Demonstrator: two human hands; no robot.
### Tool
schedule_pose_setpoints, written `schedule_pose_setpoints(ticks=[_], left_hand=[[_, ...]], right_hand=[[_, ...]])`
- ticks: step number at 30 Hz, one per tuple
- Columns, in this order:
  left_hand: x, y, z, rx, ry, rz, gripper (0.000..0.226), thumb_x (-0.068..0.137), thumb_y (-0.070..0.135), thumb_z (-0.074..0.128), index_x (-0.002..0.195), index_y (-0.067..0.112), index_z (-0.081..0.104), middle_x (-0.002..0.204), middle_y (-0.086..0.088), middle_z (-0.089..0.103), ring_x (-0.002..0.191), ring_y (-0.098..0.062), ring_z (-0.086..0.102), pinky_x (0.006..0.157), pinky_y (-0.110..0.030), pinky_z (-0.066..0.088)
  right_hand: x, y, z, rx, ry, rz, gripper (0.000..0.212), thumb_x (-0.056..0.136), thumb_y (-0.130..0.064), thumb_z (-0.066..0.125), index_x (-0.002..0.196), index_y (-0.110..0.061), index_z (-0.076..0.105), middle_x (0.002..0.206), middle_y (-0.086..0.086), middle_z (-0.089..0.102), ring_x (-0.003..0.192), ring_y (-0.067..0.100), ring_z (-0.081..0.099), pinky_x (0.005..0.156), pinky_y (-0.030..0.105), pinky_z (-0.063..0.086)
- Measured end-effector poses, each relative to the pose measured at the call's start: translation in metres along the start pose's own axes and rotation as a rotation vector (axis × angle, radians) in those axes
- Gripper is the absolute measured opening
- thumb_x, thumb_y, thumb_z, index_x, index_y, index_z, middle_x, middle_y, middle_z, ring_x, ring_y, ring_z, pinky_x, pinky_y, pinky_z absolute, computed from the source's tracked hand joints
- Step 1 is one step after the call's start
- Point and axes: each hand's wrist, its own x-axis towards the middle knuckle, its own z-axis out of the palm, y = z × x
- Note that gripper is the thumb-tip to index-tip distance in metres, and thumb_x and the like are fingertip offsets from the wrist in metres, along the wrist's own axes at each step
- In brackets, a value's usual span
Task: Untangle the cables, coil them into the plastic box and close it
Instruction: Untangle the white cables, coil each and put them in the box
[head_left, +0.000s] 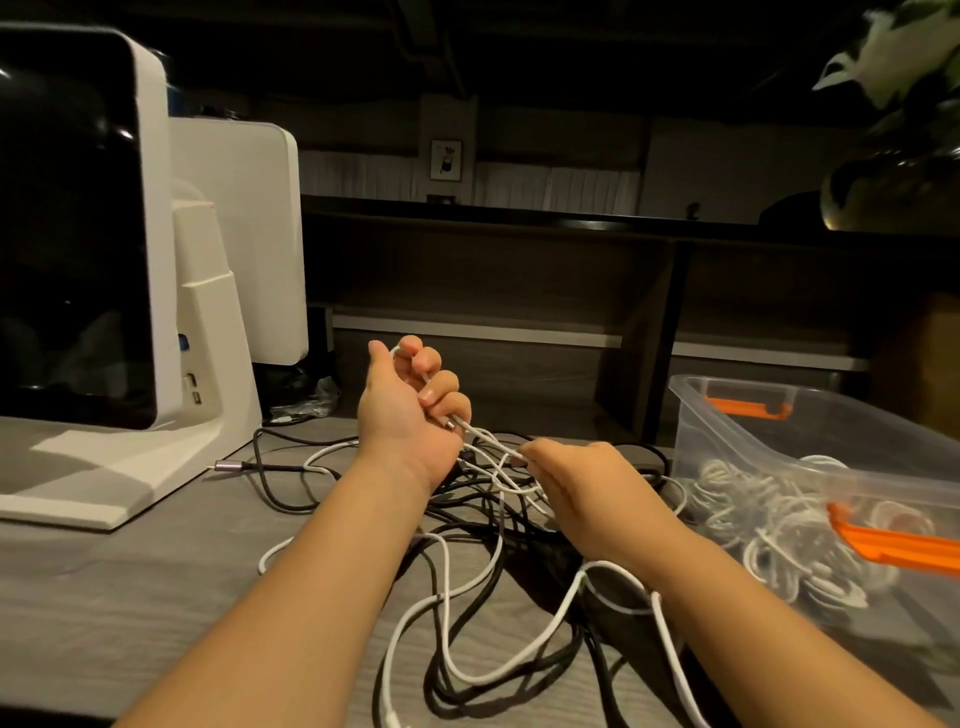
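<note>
White cable (496, 457) is running taut between both hands, above a loose tangle of white and black cables (483, 597) lying on the grey wood-grain table (130, 597). The left hand (410, 405) is raised palm-up with its fingers curling round a loop of this cable; a metal plug end (451, 423) is showing just below the little finger. The right hand (587, 493) is sitting lower and just to the right of that grip, pinching the same cable between thumb and fingertips. Another white strand is draping over the right wrist. To the right of the right hand, the clear plastic box (769, 441) with orange latches (748, 406) is standing open, holding coiled white cables (779, 530). Well left of the left hand, a white machine (156, 260) with a dark panel is standing on the table.
</note>
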Motion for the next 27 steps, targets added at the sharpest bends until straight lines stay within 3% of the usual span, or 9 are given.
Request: schedule_pose_setpoints(ticks=[2,6,10,14,17,20,22,24,27], left_hand=[[0.000,0.000,0.000,0.034,-0.006,0.006,0.051,0.105,0.052,0.030,0.073,0.021,0.054,0.054,0.009,0.039,0.037,-0.004,0.025,0.034,-0.017,0.019],[-0.002,-0.001,0.001,0.234,0.002,0.035,0.047,0.106,0.049,0.033,0.079,0.019,0.057,0.055,0.009,0.040,0.040,-0.005,0.024,0.037,-0.018,0.017],[-0.002,-0.013,-0.001,0.997,0.008,0.221,0.049,0.108,0.044,0.028,0.089,0.016,0.063,0.061,0.005,0.045,0.047,-0.007,0.034,0.044,-0.022,0.027],[-0.002,-0.024,-0.007,1.546,-0.161,0.298,0.049,0.108,0.043,0.024,0.092,0.026,0.067,0.079,0.003,0.057,0.078,-0.010,0.056,0.067,-0.025,0.038],[-0.005,-0.027,-0.006,1.614,-0.296,0.063,0.052,0.107,0.047,0.023,0.097,0.026,0.069,0.095,0.000,0.065,0.097,-0.014,0.060,0.076,-0.025,0.041],[-0.015,-0.031,0.000,1.618,-0.354,-0.160,0.061,0.104,0.058,0.022,0.091,0.021,0.068,0.096,-0.001,0.070,0.101,-0.015,0.062,0.088,-0.034,0.042],[-0.018,-0.034,0.001,1.579,-0.390,-0.257,0.066,0.100,0.065,0.019,0.096,0.022,0.069,0.094,-0.001,0.071,0.099,-0.014,0.062,0.088,-0.034,0.045],[-0.019,-0.033,0.000,1.523,-0.361,-0.333,0.067,0.097,0.072,0.019,0.098,0.026,0.068,0.092,0.000,0.069,0.090,-0.013,0.062,0.075,-0.028,0.049],[-0.017,-0.029,-0.004,1.353,-0.292,-0.482,0.069,0.093,0.077,0.025,0.081,0.018,0.060,0.070,0.001,0.059,0.057,-0.008,0.053,0.049,-0.018,0.038]], right_hand=[[-0.003,-0.001,-0.001,0.020,-0.007,-0.012,0.014,0.105,-0.022,0.039,0.113,-0.025,0.050,0.084,-0.007,0.061,0.074,0.015,0.053,0.069,0.025,0.029],[-0.004,-0.002,-0.003,0.025,-0.056,-0.070,0.011,0.102,-0.026,0.041,0.104,-0.030,0.051,0.086,-0.006,0.063,0.074,0.012,0.051,0.072,0.025,0.025],[-0.005,-0.004,-0.006,-0.092,-0.094,-0.201,0.014,0.099,-0.029,0.044,0.103,-0.031,0.057,0.084,-0.011,0.059,0.079,0.012,0.050,0.075,0.030,0.021],[-0.003,-0.003,-0.003,-0.081,-0.010,-0.320,0.014,0.095,-0.028,0.051,0.098,-0.028,0.065,0.082,-0.013,0.061,0.077,0.007,0.047,0.070,0.028,0.025],[-0.002,-0.005,-0.003,0.019,0.062,-0.218,0.028,0.097,-0.042,0.041,0.104,-0.026,0.062,0.086,-0.012,0.063,0.075,0.005,0.051,0.070,0.025,0.037],[-0.004,-0.002,-0.004,0.151,0.164,0.008,0.019,0.095,-0.038,0.057,0.105,-0.027,0.045,0.088,-0.014,0.061,0.078,0.006,0.059,0.072,0.025,0.048],[-0.005,0.001,-0.002,0.217,0.185,0.138,0.028,0.092,-0.035,0.062,0.101,-0.032,0.035,0.084,-0.012,0.061,0.077,0.008,0.061,0.069,0.029,0.053],[-0.005,0.003,0.000,0.240,0.201,0.159,0.025,0.092,-0.038,0.061,0.100,-0.032,0.037,0.082,-0.009,0.063,0.075,0.009,0.063,0.069,0.034,0.056],[-0.005,0.004,0.001,0.292,0.225,0.100,0.011,0.094,-0.039,0.055,0.100,-0.030,0.050,0.079,-0.007,0.063,0.074,0.009,0.061,0.069,0.039,0.054]])
